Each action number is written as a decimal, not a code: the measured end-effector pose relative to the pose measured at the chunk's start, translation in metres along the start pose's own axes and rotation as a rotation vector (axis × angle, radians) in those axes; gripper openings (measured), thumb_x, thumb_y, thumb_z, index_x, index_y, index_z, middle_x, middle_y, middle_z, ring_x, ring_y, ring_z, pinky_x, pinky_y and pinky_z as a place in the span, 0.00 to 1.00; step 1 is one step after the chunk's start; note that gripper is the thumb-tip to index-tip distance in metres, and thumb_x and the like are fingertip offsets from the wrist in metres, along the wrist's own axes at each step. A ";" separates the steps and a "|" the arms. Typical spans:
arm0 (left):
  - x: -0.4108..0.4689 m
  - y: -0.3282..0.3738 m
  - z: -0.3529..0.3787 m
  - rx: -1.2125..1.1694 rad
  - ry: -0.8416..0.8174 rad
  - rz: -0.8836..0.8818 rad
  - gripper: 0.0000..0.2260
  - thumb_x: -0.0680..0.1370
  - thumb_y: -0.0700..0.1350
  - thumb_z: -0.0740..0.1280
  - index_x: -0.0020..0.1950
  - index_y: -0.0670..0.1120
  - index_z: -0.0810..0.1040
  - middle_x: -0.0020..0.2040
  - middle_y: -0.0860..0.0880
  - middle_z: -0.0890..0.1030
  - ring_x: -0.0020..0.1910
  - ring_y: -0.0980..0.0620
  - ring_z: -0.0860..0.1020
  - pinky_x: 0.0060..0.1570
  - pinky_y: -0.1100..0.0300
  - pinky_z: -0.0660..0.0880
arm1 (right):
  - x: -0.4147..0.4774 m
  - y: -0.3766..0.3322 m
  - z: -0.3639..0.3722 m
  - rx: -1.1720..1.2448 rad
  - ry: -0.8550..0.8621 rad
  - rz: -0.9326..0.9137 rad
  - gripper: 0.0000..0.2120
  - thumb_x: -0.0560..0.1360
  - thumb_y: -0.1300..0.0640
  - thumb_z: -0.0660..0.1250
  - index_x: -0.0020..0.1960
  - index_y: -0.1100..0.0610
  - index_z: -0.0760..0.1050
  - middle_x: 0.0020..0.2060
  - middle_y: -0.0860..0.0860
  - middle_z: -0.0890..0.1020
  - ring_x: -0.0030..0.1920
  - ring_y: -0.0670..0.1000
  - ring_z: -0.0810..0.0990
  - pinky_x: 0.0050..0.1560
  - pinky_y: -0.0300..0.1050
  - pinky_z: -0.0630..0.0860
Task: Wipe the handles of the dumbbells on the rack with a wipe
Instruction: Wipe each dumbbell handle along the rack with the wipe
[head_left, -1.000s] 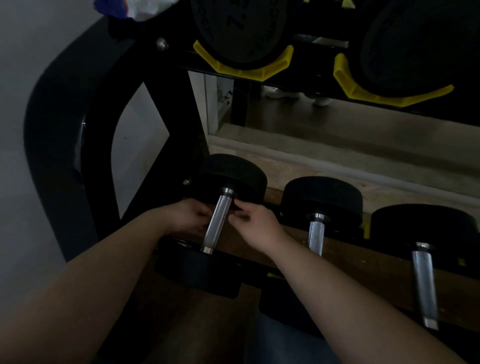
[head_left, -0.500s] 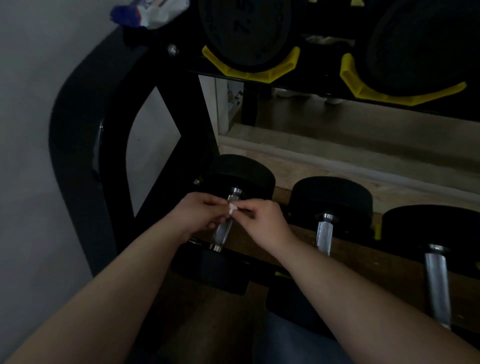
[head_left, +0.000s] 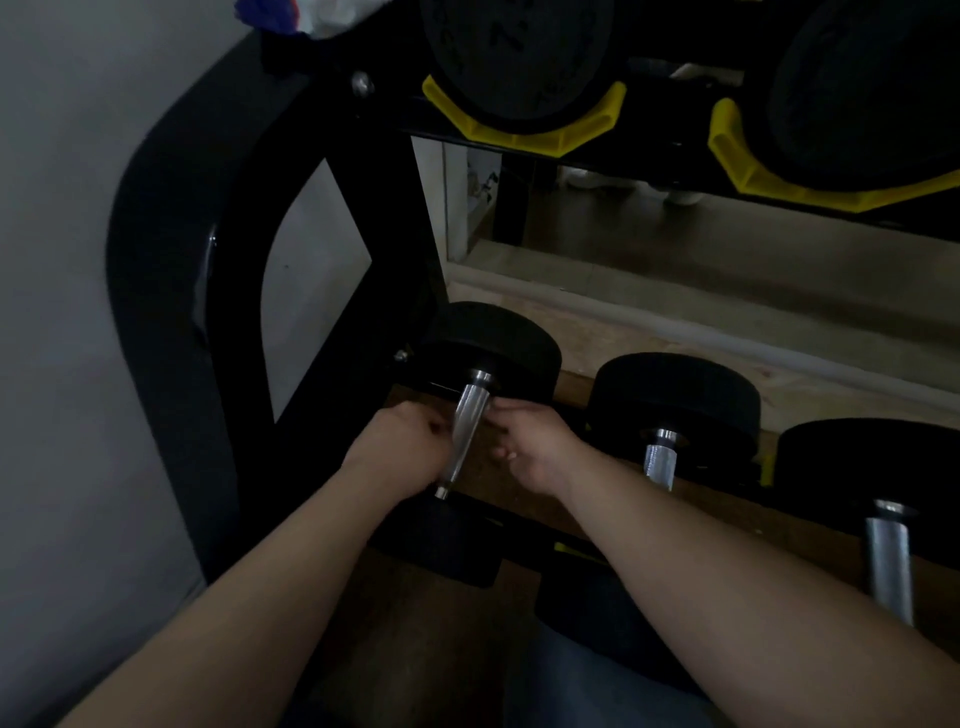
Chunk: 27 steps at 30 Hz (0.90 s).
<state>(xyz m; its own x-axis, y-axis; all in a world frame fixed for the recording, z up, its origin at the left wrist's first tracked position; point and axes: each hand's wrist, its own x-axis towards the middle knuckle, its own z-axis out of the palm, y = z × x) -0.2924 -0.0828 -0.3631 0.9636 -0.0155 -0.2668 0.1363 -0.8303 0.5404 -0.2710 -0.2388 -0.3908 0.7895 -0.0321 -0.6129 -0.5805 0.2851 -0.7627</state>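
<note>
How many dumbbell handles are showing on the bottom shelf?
3: left handle between the left hand and right hand, middle handle beside it, right handle near the frame's edge. More may sit off-frame.

Dim gym corner: wall, mirror, a packet up top.
A plain grey wall (head_left: 62, 364) fills the 9 o'clock side. At 11 o'clock a blue-and-white packet (head_left: 311, 13) is cut by the top edge. From 1 to 3 o'clock a mirror (head_left: 727, 249) stands above a pale ledge (head_left: 519, 270), reflecting dark flooring and, at 1 o'clock, white shoes (head_left: 597, 181). Pale wooden floor (head_left: 831, 395) lies below the ledge.
</note>
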 end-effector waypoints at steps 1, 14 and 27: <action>0.002 0.000 0.000 0.008 0.007 -0.002 0.09 0.77 0.46 0.62 0.44 0.52 0.82 0.39 0.51 0.80 0.34 0.57 0.77 0.32 0.63 0.74 | 0.001 0.002 -0.002 -0.039 -0.038 0.021 0.07 0.80 0.65 0.66 0.53 0.56 0.79 0.46 0.53 0.82 0.31 0.46 0.72 0.28 0.38 0.67; 0.002 0.006 0.001 0.014 0.024 -0.023 0.08 0.76 0.46 0.65 0.42 0.49 0.83 0.36 0.52 0.80 0.33 0.57 0.77 0.33 0.63 0.76 | 0.019 0.007 -0.004 -0.031 -0.122 0.049 0.11 0.82 0.67 0.60 0.55 0.57 0.80 0.39 0.52 0.82 0.24 0.45 0.73 0.22 0.37 0.67; -0.005 0.004 -0.001 -0.186 0.120 -0.101 0.10 0.78 0.47 0.64 0.50 0.58 0.84 0.46 0.52 0.83 0.41 0.55 0.82 0.41 0.60 0.81 | 0.006 0.014 -0.013 -0.148 -0.024 -0.101 0.05 0.73 0.59 0.76 0.49 0.54 0.84 0.44 0.51 0.86 0.37 0.48 0.80 0.30 0.40 0.70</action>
<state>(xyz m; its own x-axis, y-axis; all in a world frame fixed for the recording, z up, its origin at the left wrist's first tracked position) -0.2968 -0.0854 -0.3593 0.9617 0.1383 -0.2365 0.2631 -0.7070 0.6564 -0.2765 -0.2473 -0.4080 0.8486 -0.0301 -0.5281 -0.5198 0.1377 -0.8431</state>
